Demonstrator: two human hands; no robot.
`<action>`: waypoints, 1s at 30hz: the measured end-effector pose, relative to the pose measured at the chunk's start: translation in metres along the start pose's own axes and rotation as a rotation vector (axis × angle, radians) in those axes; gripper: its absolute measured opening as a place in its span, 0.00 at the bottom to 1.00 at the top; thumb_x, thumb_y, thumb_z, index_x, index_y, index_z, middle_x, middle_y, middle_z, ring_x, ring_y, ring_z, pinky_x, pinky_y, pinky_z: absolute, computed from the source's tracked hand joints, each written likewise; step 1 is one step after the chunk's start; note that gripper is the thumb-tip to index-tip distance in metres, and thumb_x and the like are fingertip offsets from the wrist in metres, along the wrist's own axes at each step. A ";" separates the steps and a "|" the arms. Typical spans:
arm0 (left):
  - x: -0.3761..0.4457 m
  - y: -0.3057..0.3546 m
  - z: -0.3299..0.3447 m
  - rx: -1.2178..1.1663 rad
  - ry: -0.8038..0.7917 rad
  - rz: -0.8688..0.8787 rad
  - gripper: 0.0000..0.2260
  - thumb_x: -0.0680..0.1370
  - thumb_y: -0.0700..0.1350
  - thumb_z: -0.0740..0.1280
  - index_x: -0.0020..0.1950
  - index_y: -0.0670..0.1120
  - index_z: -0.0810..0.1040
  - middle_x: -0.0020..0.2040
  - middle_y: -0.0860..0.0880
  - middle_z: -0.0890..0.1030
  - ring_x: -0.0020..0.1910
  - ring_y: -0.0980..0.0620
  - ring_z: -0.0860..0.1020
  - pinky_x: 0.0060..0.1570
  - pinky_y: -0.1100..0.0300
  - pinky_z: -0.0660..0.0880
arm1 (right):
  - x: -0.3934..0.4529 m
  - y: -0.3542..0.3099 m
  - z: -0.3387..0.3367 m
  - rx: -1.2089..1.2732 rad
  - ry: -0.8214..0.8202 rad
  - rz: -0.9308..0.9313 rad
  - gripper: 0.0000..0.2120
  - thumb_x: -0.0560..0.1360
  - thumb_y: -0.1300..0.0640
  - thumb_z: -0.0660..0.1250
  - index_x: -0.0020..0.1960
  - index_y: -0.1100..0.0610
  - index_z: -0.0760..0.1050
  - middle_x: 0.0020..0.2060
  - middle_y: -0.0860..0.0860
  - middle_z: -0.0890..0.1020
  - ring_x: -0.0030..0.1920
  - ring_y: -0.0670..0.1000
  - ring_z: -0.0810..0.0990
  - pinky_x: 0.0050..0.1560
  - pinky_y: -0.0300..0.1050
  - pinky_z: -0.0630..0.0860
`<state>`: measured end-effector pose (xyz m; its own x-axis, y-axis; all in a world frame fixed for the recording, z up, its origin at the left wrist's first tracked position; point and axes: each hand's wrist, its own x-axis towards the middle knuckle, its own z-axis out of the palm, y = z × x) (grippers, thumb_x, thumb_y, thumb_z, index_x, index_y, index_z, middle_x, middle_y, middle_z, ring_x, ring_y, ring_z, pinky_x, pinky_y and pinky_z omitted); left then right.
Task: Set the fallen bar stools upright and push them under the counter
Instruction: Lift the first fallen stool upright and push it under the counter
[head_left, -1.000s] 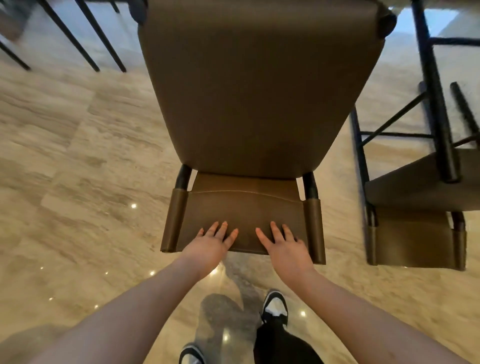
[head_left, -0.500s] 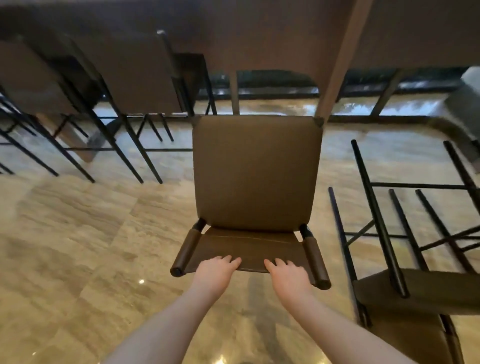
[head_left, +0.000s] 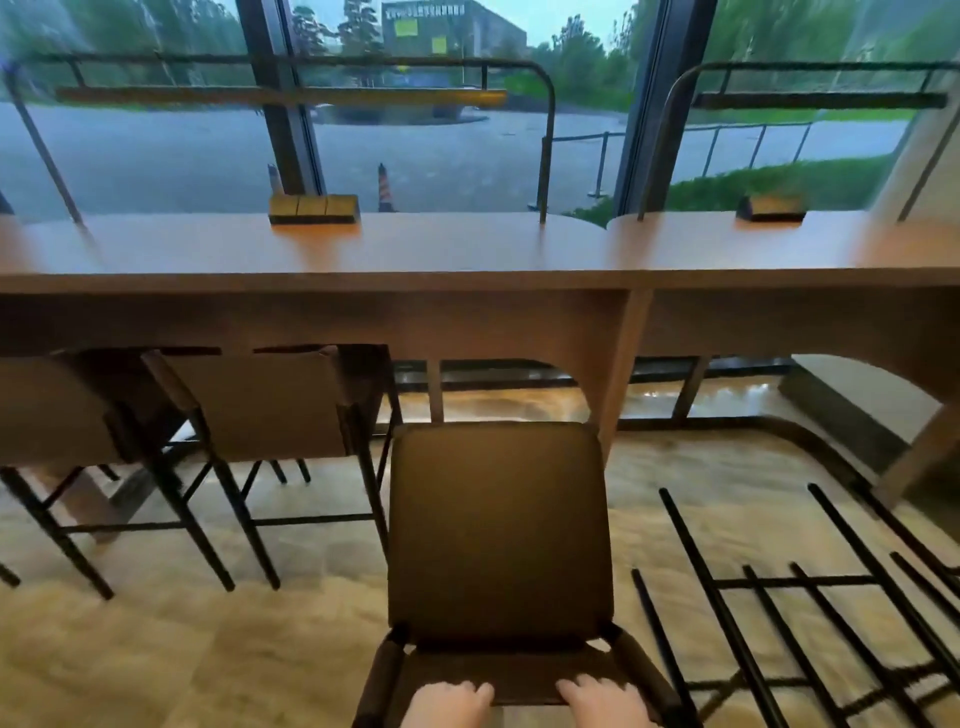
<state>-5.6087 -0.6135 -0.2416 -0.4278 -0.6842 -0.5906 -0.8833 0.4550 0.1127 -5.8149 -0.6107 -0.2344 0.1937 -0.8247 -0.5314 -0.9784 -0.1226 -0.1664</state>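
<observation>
Across the upper half of the view a long wooden counter (head_left: 467, 254) is seen, set against tall windows (head_left: 426, 104) through which a wet road and trees are visible. Beneath its left part two brown bar stools (head_left: 260, 405) are tucked, their backrests close under the counter edge and their black legs planted on the pale marbled floor (head_left: 156, 649). At the centre an upright stool (head_left: 498, 535) is placed just in front of the counter, its brown seat facing up and its low backrest nearest the camera; it is not yet under the counter. To its right a fallen stool (head_left: 779, 623) is laid on the floor, only its black legs and crossbars being shown. On the counter two small dark holders are set, one with yellow-topped contents (head_left: 314, 208) and one farther right (head_left: 770, 207). At the bottom edge the left hand (head_left: 447, 704) and the right hand (head_left: 602, 701) are laid on the top of the upright stool's backrest, with fingers (head_left: 571, 688) curled over it and kept loosely together; the thumbs are hidden.
</observation>
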 end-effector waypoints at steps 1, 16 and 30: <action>0.000 -0.003 -0.008 -0.003 0.044 -0.016 0.18 0.84 0.42 0.56 0.74 0.45 0.66 0.70 0.41 0.74 0.68 0.40 0.74 0.69 0.42 0.68 | 0.002 -0.002 -0.009 -0.011 0.002 0.029 0.21 0.84 0.56 0.52 0.76 0.48 0.63 0.76 0.49 0.66 0.76 0.51 0.64 0.75 0.55 0.58; 0.043 -0.061 -0.119 -0.008 0.252 -0.037 0.19 0.80 0.34 0.60 0.70 0.48 0.68 0.59 0.44 0.79 0.55 0.41 0.81 0.53 0.46 0.79 | 0.069 0.011 -0.101 -0.121 0.227 0.073 0.25 0.80 0.68 0.56 0.70 0.45 0.68 0.63 0.50 0.77 0.62 0.55 0.77 0.57 0.51 0.74; 0.112 -0.109 -0.200 0.125 0.403 -0.172 0.25 0.78 0.37 0.62 0.74 0.49 0.63 0.65 0.46 0.72 0.64 0.42 0.72 0.61 0.46 0.67 | 0.188 0.032 -0.210 -0.212 0.193 -0.023 0.24 0.76 0.70 0.60 0.66 0.48 0.69 0.56 0.52 0.76 0.58 0.58 0.77 0.54 0.53 0.69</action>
<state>-5.5984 -0.8536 -0.1600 -0.3393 -0.9117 -0.2315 -0.9286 0.3639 -0.0720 -5.8247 -0.8853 -0.1655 0.2189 -0.9076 -0.3582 -0.9710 -0.2389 0.0118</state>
